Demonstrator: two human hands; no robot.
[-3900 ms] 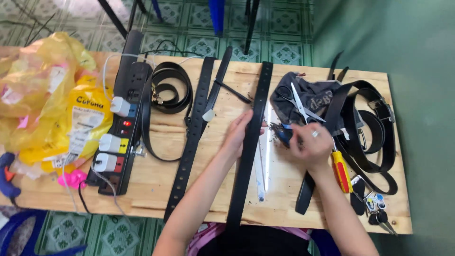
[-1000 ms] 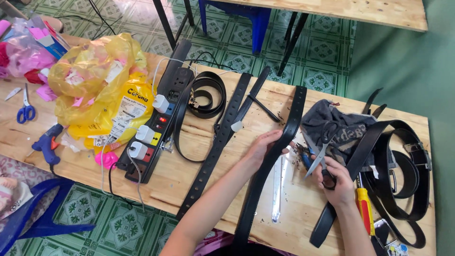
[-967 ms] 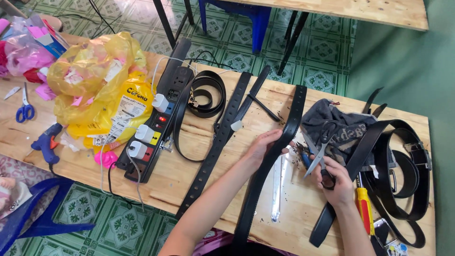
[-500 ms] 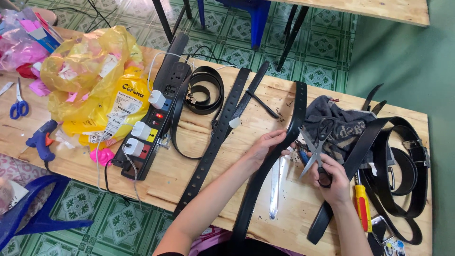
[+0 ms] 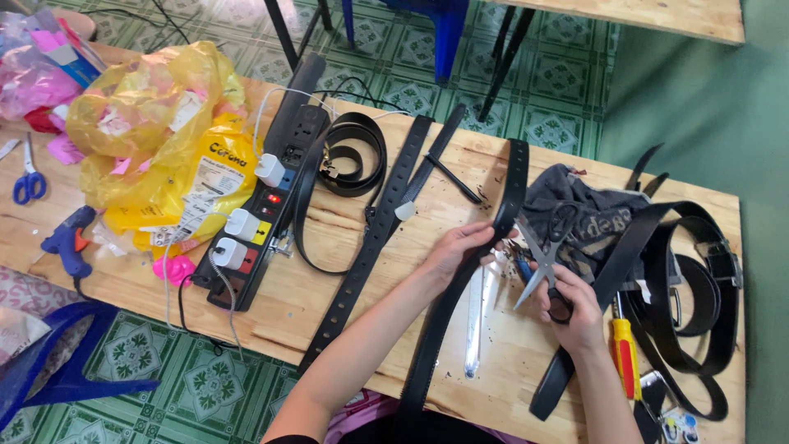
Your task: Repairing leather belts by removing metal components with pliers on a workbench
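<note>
Head view: your left hand pinches the black belt, which runs lengthwise away from you up the worktop. Your right hand, fingers closed on the scissors, sits just right of it, blades angled toward it.

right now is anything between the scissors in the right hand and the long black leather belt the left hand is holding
Nothing visible blocks them. The left hand grips the long black leather belt, and the grey metal scissors in the right hand point at it with only bare wooden table beneath.
</note>
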